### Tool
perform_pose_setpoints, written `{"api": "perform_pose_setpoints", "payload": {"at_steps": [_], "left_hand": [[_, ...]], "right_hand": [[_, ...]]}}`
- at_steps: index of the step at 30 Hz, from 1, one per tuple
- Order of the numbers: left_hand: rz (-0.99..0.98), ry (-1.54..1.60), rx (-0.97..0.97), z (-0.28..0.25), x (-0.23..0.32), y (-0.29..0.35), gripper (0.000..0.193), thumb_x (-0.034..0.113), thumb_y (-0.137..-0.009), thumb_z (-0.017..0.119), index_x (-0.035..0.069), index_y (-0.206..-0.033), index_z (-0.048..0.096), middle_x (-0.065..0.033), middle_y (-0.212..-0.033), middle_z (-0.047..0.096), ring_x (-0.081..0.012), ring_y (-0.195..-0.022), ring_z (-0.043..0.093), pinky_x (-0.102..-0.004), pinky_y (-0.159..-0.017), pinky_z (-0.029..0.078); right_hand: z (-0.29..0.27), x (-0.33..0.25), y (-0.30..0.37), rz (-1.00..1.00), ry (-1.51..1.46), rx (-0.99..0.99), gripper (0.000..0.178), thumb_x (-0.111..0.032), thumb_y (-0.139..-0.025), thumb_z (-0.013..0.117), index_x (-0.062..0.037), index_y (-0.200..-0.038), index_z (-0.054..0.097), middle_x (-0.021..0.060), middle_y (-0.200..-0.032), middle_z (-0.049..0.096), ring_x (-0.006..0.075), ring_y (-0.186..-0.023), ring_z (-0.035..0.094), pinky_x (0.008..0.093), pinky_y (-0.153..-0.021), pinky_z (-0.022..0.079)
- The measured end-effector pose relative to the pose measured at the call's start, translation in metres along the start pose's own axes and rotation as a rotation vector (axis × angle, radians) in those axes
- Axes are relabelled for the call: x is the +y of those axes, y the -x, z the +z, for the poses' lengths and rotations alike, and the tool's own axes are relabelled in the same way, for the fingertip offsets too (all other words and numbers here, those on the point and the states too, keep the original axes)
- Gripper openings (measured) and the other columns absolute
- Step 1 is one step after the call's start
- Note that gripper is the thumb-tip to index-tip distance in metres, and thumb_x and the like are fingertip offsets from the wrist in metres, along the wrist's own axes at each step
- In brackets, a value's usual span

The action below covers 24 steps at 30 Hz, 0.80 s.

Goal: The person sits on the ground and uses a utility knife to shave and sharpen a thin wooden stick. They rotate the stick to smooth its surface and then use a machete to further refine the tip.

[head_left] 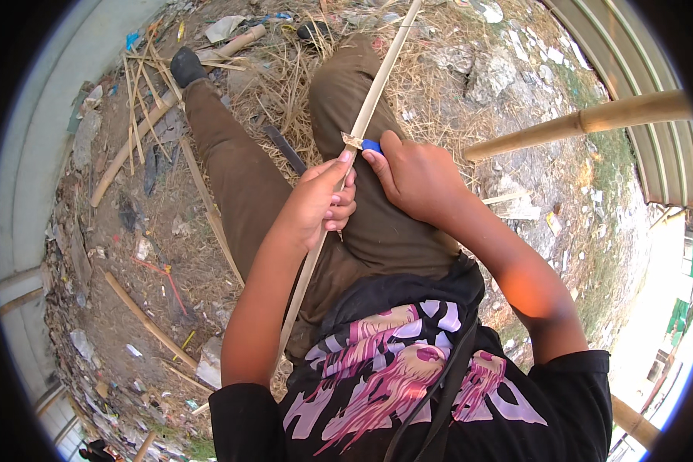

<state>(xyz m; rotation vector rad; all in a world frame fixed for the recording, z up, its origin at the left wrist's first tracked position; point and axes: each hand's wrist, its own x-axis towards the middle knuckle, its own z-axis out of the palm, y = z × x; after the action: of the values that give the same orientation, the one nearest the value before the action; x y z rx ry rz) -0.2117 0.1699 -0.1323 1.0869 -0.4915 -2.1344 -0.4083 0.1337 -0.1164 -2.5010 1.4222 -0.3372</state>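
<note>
A long, pale bamboo strip runs slantwise across my lap, from beside my left arm up past my bent right knee. My left hand is closed round it, thumb on top. My right hand grips a small knife with a blue handle, mostly hidden in the fist. Its short blade end lies against the strip, just beyond my left thumb. How far the edge bites in I cannot tell.
Thin bamboo slivers lie across a bamboo pole at the left. A dark flat bar rests between my legs. At the right, a thick bamboo pole juts in before a corrugated metal sheet. Litter and straw cover the ground.
</note>
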Motion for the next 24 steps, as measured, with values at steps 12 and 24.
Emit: {"api": "perform_pose_setpoints", "payload": {"at_steps": [12,24], "left_hand": [[0.038,0.052,0.012,-0.003,-0.005,0.002,0.037,0.041,-0.109,0.047,0.012,-0.087,0.048,0.009,-0.057,0.031,-0.0015,-0.042,0.025,-0.0201,-0.036,0.022],[0.028,0.032,0.06,-0.002,-0.008,0.01,0.04,0.044,-0.109,0.046,0.013,-0.085,0.042,0.008,-0.056,0.026,-0.0023,-0.04,0.02,-0.0218,-0.035,0.017]], "right_hand": [[0.002,0.0,0.0,-0.101,0.106,0.029,0.043,-0.042,-0.104,0.053,-0.006,-0.08,0.053,0.0122,-0.053,0.058,0.034,-0.047,0.063,0.043,-0.043,0.049],[0.008,-0.01,0.003,-0.073,0.199,0.073,0.042,-0.044,-0.101,0.058,-0.0076,-0.079,0.055,0.0093,-0.053,0.06,0.0285,-0.047,0.064,0.0391,-0.042,0.049]]}}
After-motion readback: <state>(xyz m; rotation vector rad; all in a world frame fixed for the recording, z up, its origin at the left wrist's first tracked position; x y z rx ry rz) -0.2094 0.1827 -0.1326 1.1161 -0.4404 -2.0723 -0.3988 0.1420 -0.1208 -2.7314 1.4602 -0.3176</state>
